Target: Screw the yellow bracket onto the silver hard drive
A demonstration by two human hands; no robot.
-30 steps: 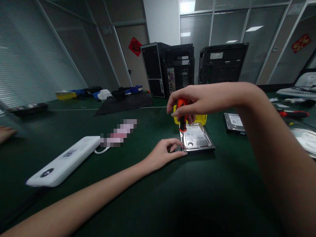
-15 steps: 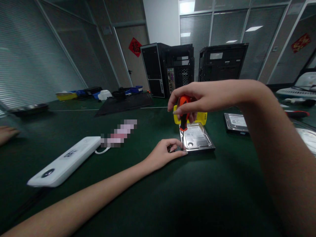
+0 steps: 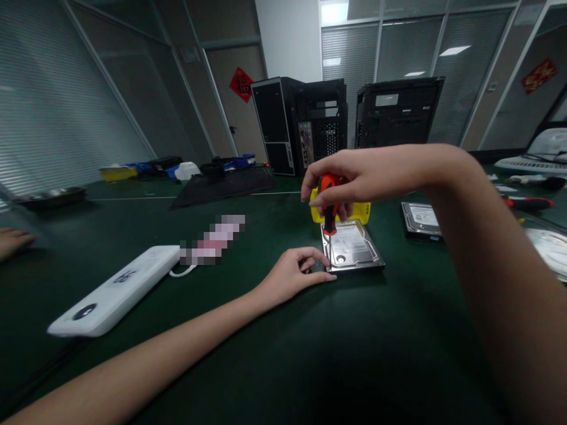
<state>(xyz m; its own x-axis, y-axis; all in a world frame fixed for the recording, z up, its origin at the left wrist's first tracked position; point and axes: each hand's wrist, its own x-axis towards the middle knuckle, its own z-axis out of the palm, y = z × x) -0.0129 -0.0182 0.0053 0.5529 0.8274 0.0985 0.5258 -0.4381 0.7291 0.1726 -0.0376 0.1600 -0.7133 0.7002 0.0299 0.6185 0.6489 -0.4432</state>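
A silver hard drive (image 3: pixel 352 243) lies label side up on the green tabletop in front of me. My right hand (image 3: pixel 339 183) is wrapped around the red and black handle of a screwdriver (image 3: pixel 330 219) from above. The screwdriver stands nearly upright, its thin shaft reaching down to the near left corner of the drive. At that same corner, the thumb and fingers of my left hand (image 3: pixel 303 268) are bent and gripping the drive's edge. Whether the tip sits in a screw is too small to tell. Right behind the drive is a yellow box or tray (image 3: pixel 362 211), partly hidden by my right hand.
A second hard drive (image 3: pixel 420 221) lies to the right, partly behind my forearm. To the left is a white power bank (image 3: pixel 119 289) with a cable. Computer cases (image 3: pixel 274 118) stand at the back beyond a black mat (image 3: pixel 221 188). Another person's hand (image 3: pixel 14 241) rests at the far left.
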